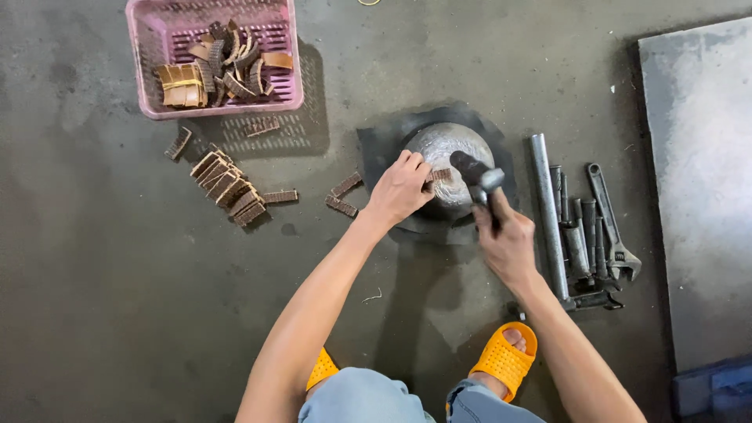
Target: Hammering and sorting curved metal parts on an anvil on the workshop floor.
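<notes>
Steel is what the work rests on: a rounded, shiny grey metal dome (454,160) that sits on a dark rubber mat (384,149) on the grey concrete floor (94,313). The left hand (401,190) pinches a small brown ribbed curved strip (439,175) against the top of the dome, its grip closed on the strip with the fingertips right beside it. The right hand (507,243) is wrapped tight around the handle of a dark-headed metal hammer (475,176), whose head hangs just above and beside the strip.

As I judge it, the chief danger is the closeness of the hammer head to the left fingers: a blow that lands slightly off would catch them. The dome's curved, smooth face could also let the strip slide or the hammer glance sideways. The dome stands loose on the mat, so a hard strike off centre might rock it.

More brown ribbed strips (227,184) lie in a row on the floor to the left, two of them near the mat, and others fill a pink plastic basket (149,55). To the right lie a long grey steel pipe (546,211) and an adjustable wrench (615,227) among other tools, close to the right forearm, where a wide backswing could knock them.
</notes>
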